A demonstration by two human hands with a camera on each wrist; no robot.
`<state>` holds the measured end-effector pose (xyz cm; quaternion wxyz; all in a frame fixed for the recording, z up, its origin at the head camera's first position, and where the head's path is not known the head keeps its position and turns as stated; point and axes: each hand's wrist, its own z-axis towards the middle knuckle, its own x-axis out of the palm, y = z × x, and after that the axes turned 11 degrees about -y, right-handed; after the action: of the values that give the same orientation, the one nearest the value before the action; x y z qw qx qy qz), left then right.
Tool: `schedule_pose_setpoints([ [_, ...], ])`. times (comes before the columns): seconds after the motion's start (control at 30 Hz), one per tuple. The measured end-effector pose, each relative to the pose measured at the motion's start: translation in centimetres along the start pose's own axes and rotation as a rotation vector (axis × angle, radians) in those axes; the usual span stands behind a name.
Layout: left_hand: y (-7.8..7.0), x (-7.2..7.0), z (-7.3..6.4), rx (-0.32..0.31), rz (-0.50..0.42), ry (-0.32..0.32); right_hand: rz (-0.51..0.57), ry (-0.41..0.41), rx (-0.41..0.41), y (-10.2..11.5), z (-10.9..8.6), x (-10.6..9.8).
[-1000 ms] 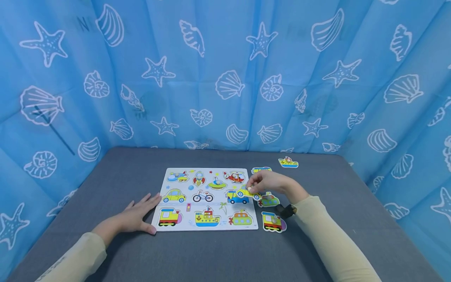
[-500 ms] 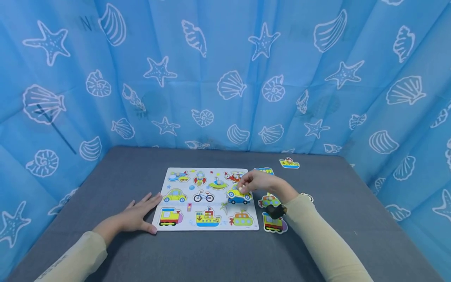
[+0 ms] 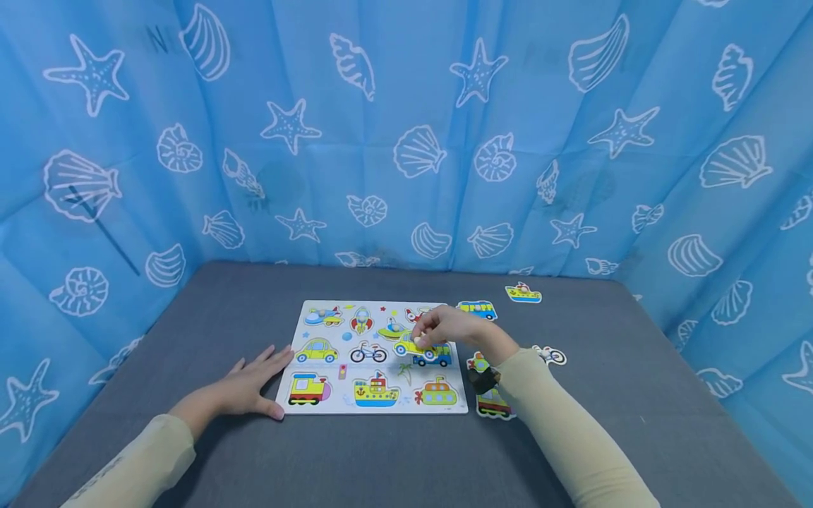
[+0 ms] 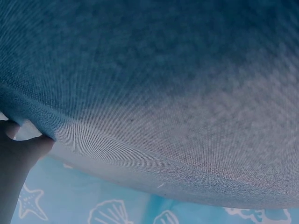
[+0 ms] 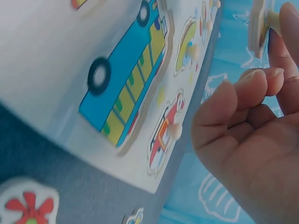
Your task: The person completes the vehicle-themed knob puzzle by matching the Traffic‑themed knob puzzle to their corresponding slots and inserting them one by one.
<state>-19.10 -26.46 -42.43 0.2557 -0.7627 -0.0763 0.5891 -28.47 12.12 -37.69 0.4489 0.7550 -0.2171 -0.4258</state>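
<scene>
My right hand (image 3: 454,328) pinches the small knob of a yellow car puzzle piece (image 3: 409,346) and holds it over the white puzzle board (image 3: 341,403). In the head view the piece overlaps the printed blue bus at the board's right. The right wrist view shows the piece (image 5: 257,30) edge-on, raised off the board, its knob between thumb and finger. My left hand (image 3: 244,384) rests with spread fingers at the board's left edge. Plane, rocket, saucer and helicopter pieces with knobs sit along the board's back row; a yellow car picture (image 3: 316,351) is at its left.
Right of the board lie a bus piece (image 3: 476,309), a ship piece (image 3: 524,293) and a bicycle piece (image 3: 551,355). A submarine piece (image 3: 477,361) and a train piece (image 3: 493,404) are partly hidden by my right wrist. A blue curtain (image 3: 381,169) surrounds the grey table.
My right hand has carried the yellow car piece leftward, from the board's right edge to over its right half. The left hand stays at the board's edge.
</scene>
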Motion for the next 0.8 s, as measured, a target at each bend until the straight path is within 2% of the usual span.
schedule_pose_setpoints([
  [0.2, 0.1, 0.1, 0.0, 0.006, 0.0, -0.002, 0.005, 0.013, 0.01, 0.7, 0.6, 1.0],
  [0.8, 0.3, 0.2, 0.1, -0.004, -0.007, -0.009, -0.001, -0.027, 0.058, 2.1, 2.7, 4.0],
])
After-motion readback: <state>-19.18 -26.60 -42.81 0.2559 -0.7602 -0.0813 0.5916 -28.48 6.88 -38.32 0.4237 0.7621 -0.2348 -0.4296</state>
